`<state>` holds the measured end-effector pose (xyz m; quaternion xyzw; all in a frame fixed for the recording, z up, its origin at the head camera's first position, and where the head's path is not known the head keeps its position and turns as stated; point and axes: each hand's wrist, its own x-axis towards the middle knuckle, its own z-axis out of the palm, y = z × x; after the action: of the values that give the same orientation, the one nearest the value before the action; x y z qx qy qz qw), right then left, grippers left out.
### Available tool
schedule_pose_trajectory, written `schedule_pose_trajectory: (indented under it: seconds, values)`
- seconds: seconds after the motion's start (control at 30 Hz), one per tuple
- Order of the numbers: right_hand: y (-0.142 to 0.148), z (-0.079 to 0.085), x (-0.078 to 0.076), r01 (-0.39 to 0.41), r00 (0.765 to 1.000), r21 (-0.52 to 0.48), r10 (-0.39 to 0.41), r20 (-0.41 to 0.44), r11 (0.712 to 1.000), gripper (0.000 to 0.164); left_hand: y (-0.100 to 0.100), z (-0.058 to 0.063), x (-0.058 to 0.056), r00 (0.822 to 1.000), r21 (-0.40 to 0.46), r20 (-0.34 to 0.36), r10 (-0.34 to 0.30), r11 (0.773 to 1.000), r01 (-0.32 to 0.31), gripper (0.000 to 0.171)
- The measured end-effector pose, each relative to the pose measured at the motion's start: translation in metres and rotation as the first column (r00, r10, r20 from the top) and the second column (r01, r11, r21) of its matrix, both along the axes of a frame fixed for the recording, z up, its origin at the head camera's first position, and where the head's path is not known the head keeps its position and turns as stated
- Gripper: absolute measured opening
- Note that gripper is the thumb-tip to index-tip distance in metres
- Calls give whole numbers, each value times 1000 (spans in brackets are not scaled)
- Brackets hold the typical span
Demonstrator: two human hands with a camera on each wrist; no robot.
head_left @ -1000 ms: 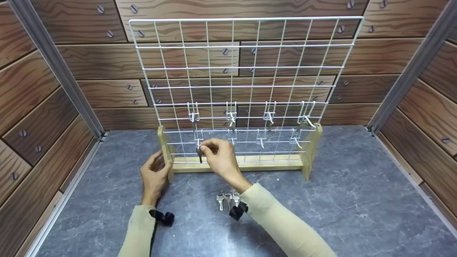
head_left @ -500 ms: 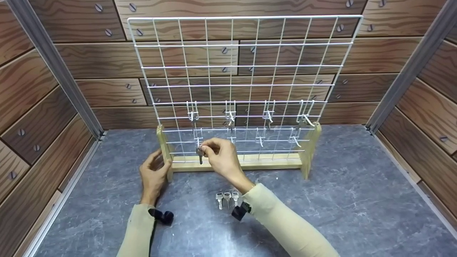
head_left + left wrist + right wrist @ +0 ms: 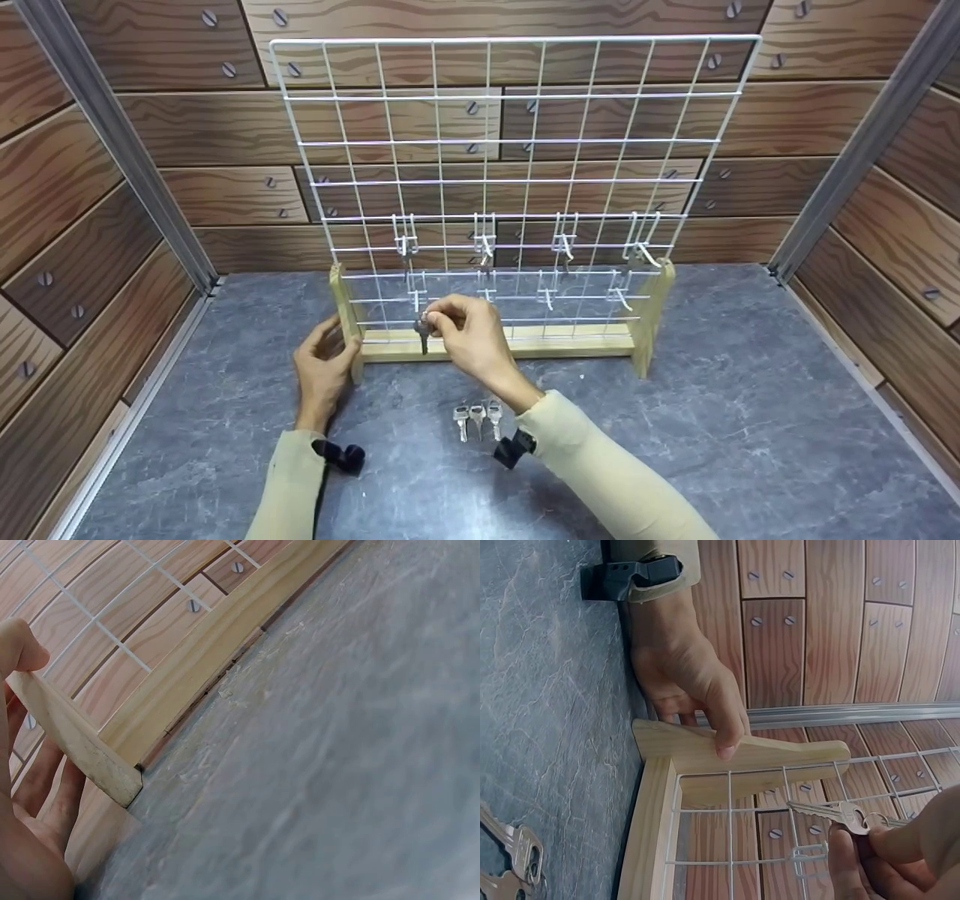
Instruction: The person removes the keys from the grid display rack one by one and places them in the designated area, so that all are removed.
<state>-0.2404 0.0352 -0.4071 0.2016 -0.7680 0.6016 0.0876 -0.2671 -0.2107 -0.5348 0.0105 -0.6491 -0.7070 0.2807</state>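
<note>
My right hand [image 3: 474, 337] pinches a key [image 3: 424, 339] by its small ring between thumb and fingertips. The key dangles just in front of and below the lower-left white hook [image 3: 417, 298], apart from it. In the right wrist view, the key's blade [image 3: 814, 809] points toward the rack's base. My left hand [image 3: 322, 367] grips the left wooden side post [image 3: 79, 742] of the rack, thumb in front and fingers behind. Three more keys [image 3: 478, 421] lie side by side on the tabletop.
The white wire grid [image 3: 517, 140] stands upright in its wooden base [image 3: 570, 346]. Two rows of hooks hang on it. Small dark shapes, apparently keys, hang from the upper row [image 3: 566, 246]. Wood-patterned walls [image 3: 75, 247] enclose the grey table [image 3: 712, 420].
My right hand has drawn the key slightly down and toward me, away from the lower-left hook. The left hand has stayed on the post.
</note>
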Motion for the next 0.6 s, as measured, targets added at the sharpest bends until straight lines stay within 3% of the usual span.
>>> schedule_pose_trajectory:
  seconds: [0.6]
  values:
    - [15,4,7,-28,1000,44,27,8,999,10,1,0,0,1000,19,1,-1,1000,1,47]
